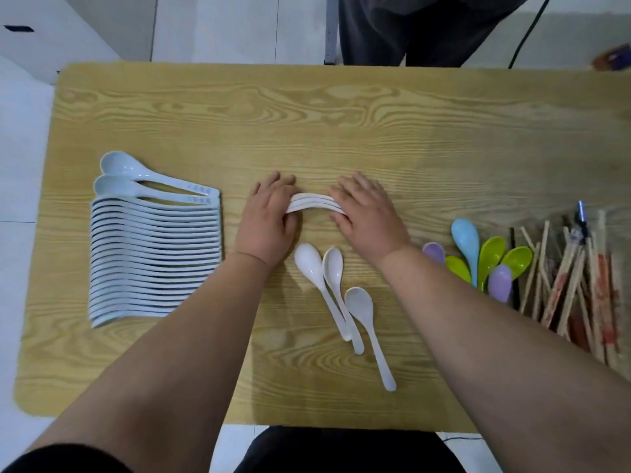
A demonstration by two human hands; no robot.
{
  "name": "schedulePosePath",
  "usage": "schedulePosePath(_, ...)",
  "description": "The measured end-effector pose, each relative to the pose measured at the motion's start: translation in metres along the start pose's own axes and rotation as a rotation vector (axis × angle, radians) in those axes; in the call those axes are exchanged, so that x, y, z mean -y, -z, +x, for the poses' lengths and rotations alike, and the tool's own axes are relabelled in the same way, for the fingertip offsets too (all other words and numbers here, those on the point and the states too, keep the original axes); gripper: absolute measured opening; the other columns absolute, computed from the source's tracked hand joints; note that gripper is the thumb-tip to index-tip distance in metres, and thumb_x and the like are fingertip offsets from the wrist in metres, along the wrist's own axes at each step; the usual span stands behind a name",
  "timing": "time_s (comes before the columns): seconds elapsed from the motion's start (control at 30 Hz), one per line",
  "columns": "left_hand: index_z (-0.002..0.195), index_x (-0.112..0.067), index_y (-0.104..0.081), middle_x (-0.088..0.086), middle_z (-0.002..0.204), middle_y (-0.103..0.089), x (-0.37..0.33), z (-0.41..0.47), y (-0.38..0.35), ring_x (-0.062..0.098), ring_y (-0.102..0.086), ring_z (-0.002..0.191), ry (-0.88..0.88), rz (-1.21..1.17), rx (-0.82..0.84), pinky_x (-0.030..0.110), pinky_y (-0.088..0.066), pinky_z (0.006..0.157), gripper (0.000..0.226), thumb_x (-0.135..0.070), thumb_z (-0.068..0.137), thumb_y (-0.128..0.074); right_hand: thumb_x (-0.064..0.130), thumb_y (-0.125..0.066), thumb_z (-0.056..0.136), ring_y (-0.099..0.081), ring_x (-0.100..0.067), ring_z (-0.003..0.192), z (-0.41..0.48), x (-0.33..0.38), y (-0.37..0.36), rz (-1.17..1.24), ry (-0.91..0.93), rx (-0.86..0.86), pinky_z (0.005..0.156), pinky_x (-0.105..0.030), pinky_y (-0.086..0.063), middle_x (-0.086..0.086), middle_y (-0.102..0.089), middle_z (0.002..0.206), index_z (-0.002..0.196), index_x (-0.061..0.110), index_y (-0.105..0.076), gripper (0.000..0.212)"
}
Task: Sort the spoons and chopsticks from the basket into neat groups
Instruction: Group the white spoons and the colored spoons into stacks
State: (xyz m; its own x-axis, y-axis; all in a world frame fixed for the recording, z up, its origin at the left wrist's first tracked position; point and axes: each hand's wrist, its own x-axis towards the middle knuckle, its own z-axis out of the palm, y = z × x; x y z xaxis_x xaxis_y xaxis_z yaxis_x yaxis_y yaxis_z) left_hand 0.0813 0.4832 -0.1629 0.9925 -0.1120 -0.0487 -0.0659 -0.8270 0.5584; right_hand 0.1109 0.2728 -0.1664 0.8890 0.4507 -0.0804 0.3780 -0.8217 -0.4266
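Observation:
A small stack of white spoons lies on its side at the table's middle. My left hand grips its left end and my right hand covers its right end, fingers curled over it. Three loose white spoons lie just in front of my hands. A neat row of several pale blue spoons sits at the left. Coloured spoons in blue, green and purple fan out at the right beside a heap of wooden chopsticks. No basket is in view.
The wooden table is bare across its far half. A person in dark clothes stands at the far edge. A black cable hangs at the upper right.

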Motion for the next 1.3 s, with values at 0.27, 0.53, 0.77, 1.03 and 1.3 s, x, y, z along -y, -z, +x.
schedulePosePath(0.27,0.125,-0.002,-0.060,0.013,0.141,-0.057,0.004,-0.004,-0.004,0.034,-0.044,0.141,-0.021,-0.069,-0.090,0.058,-0.030,0.117,0.039,-0.015,0.091,-0.047,0.036,-0.047,0.102,-0.035,-0.031,0.147,0.002,0.007,-0.002,-0.092,-0.023,-0.009,0.121,-0.049,-0.023,-0.008,-0.045,0.154,0.144,0.013,-0.054,0.048)
schedulePosePath(0.53,0.129,0.001,-0.061,0.018,0.138,-0.059,0.000,-0.001,-0.001,0.039,-0.045,0.138,-0.009,-0.061,-0.106,0.059,-0.034,0.114,0.038,-0.003,0.091,-0.059,0.037,-0.037,0.106,-0.018,-0.025,0.153,0.001,0.008,0.004,-0.165,-0.037,0.094,0.124,-0.045,-0.013,-0.005,-0.028,0.164,0.155,0.015,-0.035,0.054)
schedulePosePath(0.77,0.140,0.002,-0.053,0.024,0.143,-0.052,-0.003,-0.006,0.002,0.040,-0.047,0.137,-0.053,0.002,-0.058,0.054,-0.041,0.111,0.044,-0.001,0.096,-0.057,0.042,-0.031,0.107,-0.008,-0.022,0.155,0.000,0.006,0.008,-0.223,-0.066,0.172,0.125,-0.045,-0.008,-0.002,-0.017,0.167,0.159,0.016,-0.022,0.058)
schedulePosePath(1.03,0.140,0.007,-0.050,0.030,0.136,-0.052,-0.010,0.000,0.009,0.046,-0.053,0.124,-0.048,0.104,-0.057,0.051,-0.044,0.106,0.051,-0.003,0.091,-0.060,0.045,-0.029,0.106,-0.007,-0.021,0.155,0.002,0.010,0.007,-0.217,-0.096,0.184,0.124,-0.045,-0.008,-0.001,-0.017,0.167,0.159,0.017,-0.021,0.060)
schedulePosePath(1.3,0.143,0.002,-0.050,0.027,0.145,-0.048,-0.016,-0.013,0.023,0.045,-0.044,0.136,-0.118,0.179,-0.131,0.051,-0.036,0.115,0.056,-0.013,0.091,-0.064,0.046,-0.029,0.106,-0.004,-0.024,0.155,-0.003,0.015,0.021,-0.197,-0.095,0.225,0.125,-0.044,-0.007,-0.005,-0.013,0.168,0.160,0.015,-0.016,0.063)
